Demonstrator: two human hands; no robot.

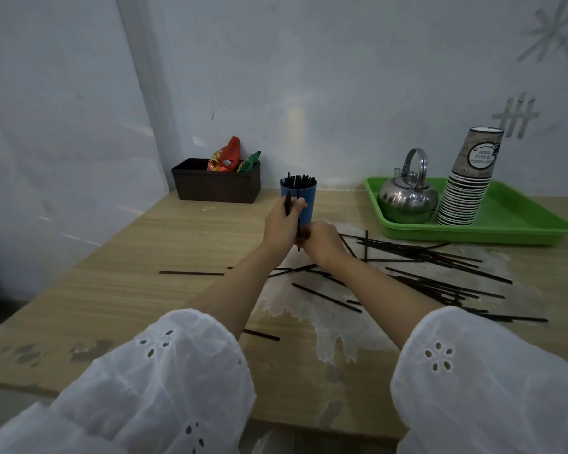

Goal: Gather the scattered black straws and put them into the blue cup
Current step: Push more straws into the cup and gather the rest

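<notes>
A blue cup (304,194) stands at the back of the wooden table with several black straws sticking up out of it. Just in front of the cup, my left hand (281,224) grips a few black straws (288,204) held upright. My right hand (322,242) is right beside it, fingers curled round the lower ends of the same bundle. Many more black straws (440,276) lie scattered flat on the table to the right and in front of my hands; one lone straw (191,273) lies to the left.
A green tray (518,224) at the back right holds a steel kettle (407,198) and a stack of paper cups (469,181). A dark box (215,183) with snack packets sits at the back left against the wall. White sleeves cover my forearms.
</notes>
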